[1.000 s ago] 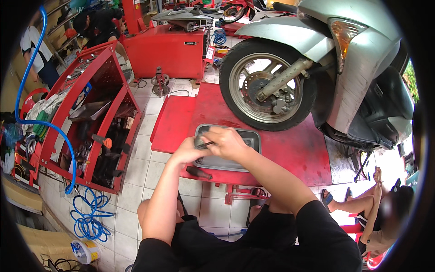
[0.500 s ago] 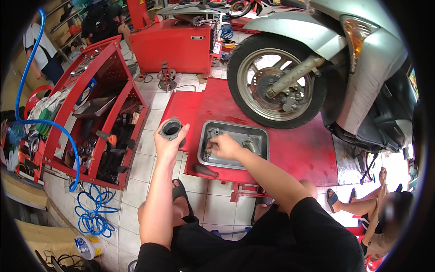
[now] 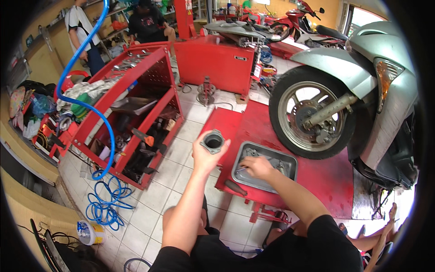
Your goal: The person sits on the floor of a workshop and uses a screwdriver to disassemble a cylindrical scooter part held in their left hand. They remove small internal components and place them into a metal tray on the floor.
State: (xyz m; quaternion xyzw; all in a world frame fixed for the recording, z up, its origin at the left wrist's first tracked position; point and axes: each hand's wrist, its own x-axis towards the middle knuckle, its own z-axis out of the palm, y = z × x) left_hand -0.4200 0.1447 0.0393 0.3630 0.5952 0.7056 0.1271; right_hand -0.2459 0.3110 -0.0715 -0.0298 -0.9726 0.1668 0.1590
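Observation:
My left hand is closed around a grey metal part, a hollow round body with a lugged flange, its opening facing up. It is held to the left of a metal tray, above the tray's level. My right hand reaches into the tray's left side with its fingers drawn together. Something small and shiny shows at those fingertips, but I cannot make out what it is. Several grey metal parts lie in the tray, partly hidden behind my right hand.
The tray rests on a red platform, with a dark-handled tool at its front edge. Beyond it stands a scooter's front wheel. A red tool cart, a blue hose and a bucket are left. Other people are nearby.
The view has swung, so everything sits farther right and lower. My left hand still holds the hollow part. My right hand, blurred before, stays inside the tray and shows more sharply.

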